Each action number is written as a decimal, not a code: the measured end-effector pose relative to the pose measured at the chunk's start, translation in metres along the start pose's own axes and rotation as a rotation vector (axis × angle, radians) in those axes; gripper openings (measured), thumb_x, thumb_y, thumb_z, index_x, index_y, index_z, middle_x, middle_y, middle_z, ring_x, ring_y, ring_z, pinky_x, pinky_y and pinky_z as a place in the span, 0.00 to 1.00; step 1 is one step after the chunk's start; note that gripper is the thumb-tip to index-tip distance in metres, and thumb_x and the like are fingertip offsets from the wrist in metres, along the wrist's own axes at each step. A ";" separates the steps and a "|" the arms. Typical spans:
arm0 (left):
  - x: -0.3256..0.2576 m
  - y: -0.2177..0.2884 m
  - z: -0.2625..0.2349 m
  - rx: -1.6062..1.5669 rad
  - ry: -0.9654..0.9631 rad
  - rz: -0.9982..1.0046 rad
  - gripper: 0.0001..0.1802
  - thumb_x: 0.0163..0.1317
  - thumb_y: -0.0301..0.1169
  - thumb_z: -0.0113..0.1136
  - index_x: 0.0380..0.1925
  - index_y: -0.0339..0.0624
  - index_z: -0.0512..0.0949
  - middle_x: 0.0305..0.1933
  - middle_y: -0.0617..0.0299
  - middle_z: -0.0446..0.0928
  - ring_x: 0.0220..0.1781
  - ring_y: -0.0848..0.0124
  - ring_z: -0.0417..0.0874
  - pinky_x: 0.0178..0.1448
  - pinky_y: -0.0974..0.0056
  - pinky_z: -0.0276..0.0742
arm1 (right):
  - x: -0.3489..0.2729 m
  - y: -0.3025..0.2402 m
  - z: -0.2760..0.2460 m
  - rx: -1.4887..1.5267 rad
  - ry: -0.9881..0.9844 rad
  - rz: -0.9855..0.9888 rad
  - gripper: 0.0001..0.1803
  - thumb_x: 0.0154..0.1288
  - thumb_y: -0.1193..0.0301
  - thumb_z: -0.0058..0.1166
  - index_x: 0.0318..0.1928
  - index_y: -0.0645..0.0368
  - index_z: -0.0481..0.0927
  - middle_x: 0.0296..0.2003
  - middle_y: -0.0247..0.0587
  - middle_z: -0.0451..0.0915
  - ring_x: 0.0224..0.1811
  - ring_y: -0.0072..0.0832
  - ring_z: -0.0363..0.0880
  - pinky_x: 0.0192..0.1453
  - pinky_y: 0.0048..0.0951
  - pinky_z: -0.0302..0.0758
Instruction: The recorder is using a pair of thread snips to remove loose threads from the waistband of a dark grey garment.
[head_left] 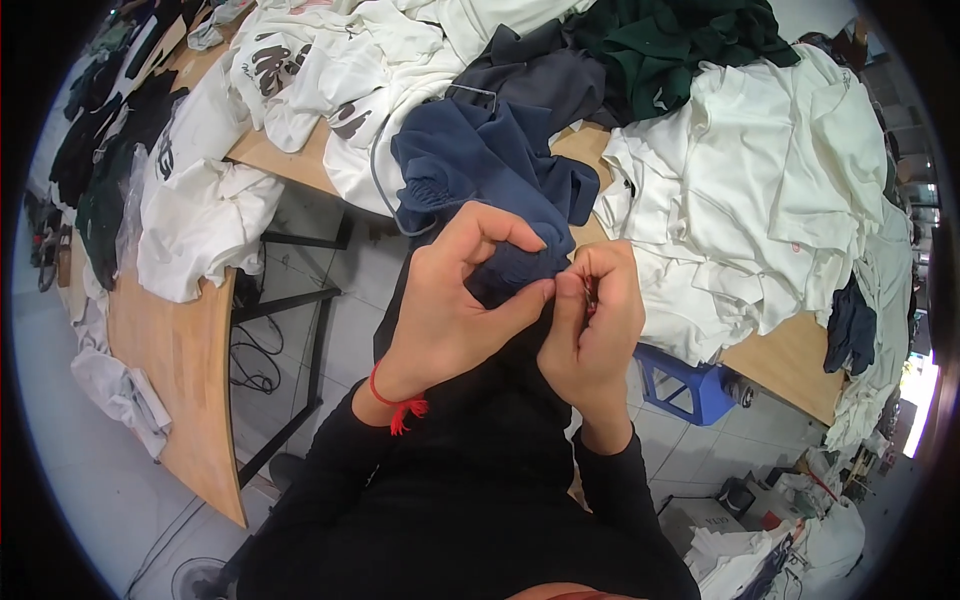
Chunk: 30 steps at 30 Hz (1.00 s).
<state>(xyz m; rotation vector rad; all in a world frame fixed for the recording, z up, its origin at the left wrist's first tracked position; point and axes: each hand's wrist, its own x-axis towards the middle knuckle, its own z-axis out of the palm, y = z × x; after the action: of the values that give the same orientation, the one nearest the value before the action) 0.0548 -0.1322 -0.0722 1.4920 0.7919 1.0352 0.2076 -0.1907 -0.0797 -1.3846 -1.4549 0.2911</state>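
Note:
A blue garment hangs over the table's edge toward me, with gathered fabric and a cord-like strip at its left side. My left hand is curled around a bunched part of it, thumb and forefinger bowed into a C with blue cloth showing between them. Close against the left thumb tip, my right hand pinches the garment's edge between thumb and bent forefinger. A small reddish bit shows between the right fingers, too little to name. The other fingertips of both hands are hidden.
White garments lie heaped on the right, more white shirts at the back left. Dark green cloth sits behind. A wooden table bends round my left side on a black metal frame. A blue plastic stool stands below right.

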 end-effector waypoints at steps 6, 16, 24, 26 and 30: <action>0.002 0.000 -0.005 -0.052 0.020 -0.029 0.22 0.60 0.16 0.76 0.51 0.36 0.77 0.43 0.64 0.84 0.45 0.80 0.86 0.52 0.73 0.80 | -0.006 -0.003 -0.011 0.152 0.021 0.171 0.05 0.76 0.80 0.59 0.43 0.62 0.75 0.35 0.33 0.72 0.31 0.17 0.63 0.35 0.21 0.60; -0.003 0.003 -0.002 0.074 0.044 -0.006 0.22 0.59 0.17 0.76 0.51 0.36 0.78 0.40 0.61 0.86 0.40 0.81 0.87 0.46 0.72 0.80 | 0.000 -0.008 0.000 0.033 0.066 0.098 0.07 0.68 0.82 0.68 0.41 0.63 0.81 0.36 0.34 0.79 0.30 0.15 0.69 0.33 0.19 0.63; -0.003 0.007 -0.001 0.166 0.025 -0.015 0.22 0.56 0.18 0.79 0.48 0.37 0.78 0.37 0.61 0.86 0.36 0.80 0.87 0.41 0.73 0.78 | -0.005 0.002 0.005 0.134 0.032 0.187 0.07 0.70 0.81 0.61 0.39 0.63 0.74 0.34 0.39 0.72 0.29 0.25 0.68 0.33 0.27 0.66; -0.004 0.002 -0.001 0.127 0.044 -0.006 0.22 0.57 0.18 0.79 0.48 0.37 0.78 0.36 0.63 0.85 0.35 0.81 0.85 0.40 0.73 0.77 | -0.009 0.003 0.005 0.177 0.018 0.191 0.05 0.74 0.80 0.57 0.41 0.62 0.73 0.36 0.35 0.71 0.31 0.19 0.66 0.35 0.23 0.63; -0.002 -0.005 -0.005 0.096 0.071 0.027 0.22 0.57 0.19 0.80 0.49 0.37 0.79 0.34 0.69 0.80 0.32 0.85 0.76 0.38 0.75 0.72 | -0.010 0.003 -0.002 0.247 0.061 0.215 0.07 0.70 0.80 0.61 0.38 0.62 0.74 0.34 0.34 0.72 0.29 0.19 0.65 0.32 0.24 0.63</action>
<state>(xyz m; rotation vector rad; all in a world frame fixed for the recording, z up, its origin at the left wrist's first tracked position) 0.0499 -0.1310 -0.0773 1.5580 0.8846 1.0880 0.2085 -0.1993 -0.0865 -1.3354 -1.1783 0.5426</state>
